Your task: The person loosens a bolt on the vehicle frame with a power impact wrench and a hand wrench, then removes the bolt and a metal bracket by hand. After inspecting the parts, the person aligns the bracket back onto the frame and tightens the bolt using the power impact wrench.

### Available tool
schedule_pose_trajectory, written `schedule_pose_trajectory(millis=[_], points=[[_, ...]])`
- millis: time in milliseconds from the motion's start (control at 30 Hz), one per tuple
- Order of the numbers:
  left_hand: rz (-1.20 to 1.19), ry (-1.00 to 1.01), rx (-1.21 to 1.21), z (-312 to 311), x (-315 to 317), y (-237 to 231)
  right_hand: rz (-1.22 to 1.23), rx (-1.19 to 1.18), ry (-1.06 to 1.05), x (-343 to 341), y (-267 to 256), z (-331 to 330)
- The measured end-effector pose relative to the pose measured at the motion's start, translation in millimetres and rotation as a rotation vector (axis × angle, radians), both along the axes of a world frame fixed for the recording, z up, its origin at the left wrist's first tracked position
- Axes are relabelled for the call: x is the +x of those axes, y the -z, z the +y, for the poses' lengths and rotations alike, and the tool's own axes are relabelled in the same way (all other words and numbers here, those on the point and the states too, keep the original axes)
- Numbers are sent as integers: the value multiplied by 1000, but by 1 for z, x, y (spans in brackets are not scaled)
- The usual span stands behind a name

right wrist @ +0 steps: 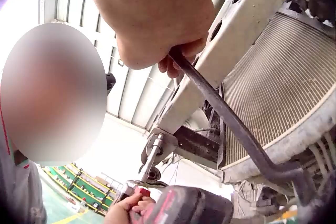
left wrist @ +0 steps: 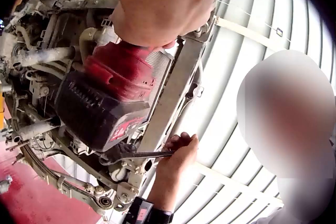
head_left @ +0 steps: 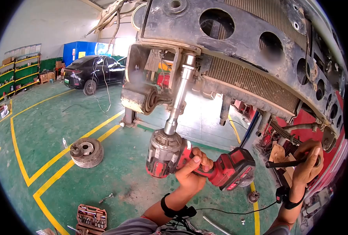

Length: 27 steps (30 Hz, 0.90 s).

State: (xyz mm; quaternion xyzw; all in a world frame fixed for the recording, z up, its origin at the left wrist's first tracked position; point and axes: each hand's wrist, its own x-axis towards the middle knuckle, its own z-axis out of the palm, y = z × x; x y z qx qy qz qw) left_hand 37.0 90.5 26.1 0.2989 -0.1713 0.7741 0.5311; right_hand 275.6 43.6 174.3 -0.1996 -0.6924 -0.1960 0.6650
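Note:
My left hand [head_left: 191, 170] grips the handle of a red and black cordless impact wrench [head_left: 166, 152], whose battery [left wrist: 89, 111] fills the middle of the left wrist view. From its nose a long silver socket extension [head_left: 180, 94] rises, slightly tilted, to the underside of the metal crossmember [head_left: 236, 43]. The extension's top end meets a bolt location by the bracket there. My right hand [head_left: 308, 162] is off to the right, fingers curled round a dark offset wrench [right wrist: 226, 113]. The wrench's far end is bent, and it reaches across in front of the radiator [right wrist: 283, 82] in the right wrist view.
A raised vehicle front hangs overhead, with a bushing arm [head_left: 140, 98] left of the extension. On the green floor lie a wheel [head_left: 87, 152], an open socket case [head_left: 91, 217] and a ratchet [head_left: 106, 198]. A black car [head_left: 93, 72] and shelving [head_left: 25, 70] stand behind.

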Motion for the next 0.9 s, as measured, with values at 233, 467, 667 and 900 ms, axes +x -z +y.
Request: schedule_pose_trajectory(millis=[233,467,667,900], points=[[-21,-102,-111,-7,-4,-5,4,-251,-33,-6,12,15],[-5,130,-225,3,-11,23,-45,-347,15,-6,31,29],[107,126,-357,5,-22,71,-96,-609,13,11,62,47],[168,373,-280,-9,-60,130,31,-761,-285,-55,35,48]])
